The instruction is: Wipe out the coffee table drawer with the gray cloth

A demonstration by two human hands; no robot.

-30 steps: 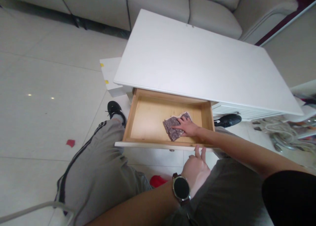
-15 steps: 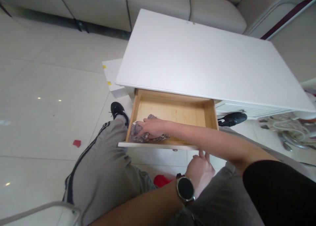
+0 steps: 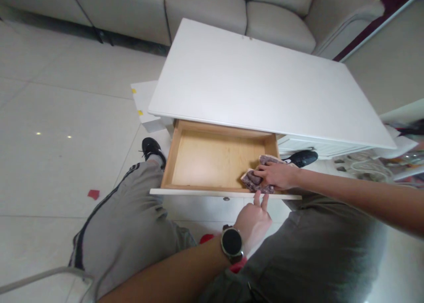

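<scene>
Now right hand [image 3: 278, 175] palm-down on cloth [image 3: 254, 182]

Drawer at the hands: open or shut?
Open. The wooden drawer juts out from under the white tabletop, its inside visible, with the right hand on a patterned cloth inside it.

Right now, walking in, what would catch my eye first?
Most likely the big white table, in the middle before the grey sofa. Nearer the viewer, a pulled-out wooden drawer shows its pale inside, the right grip on a patterned cloth at its right end. A red scrap stands out on the floor at left.
</scene>
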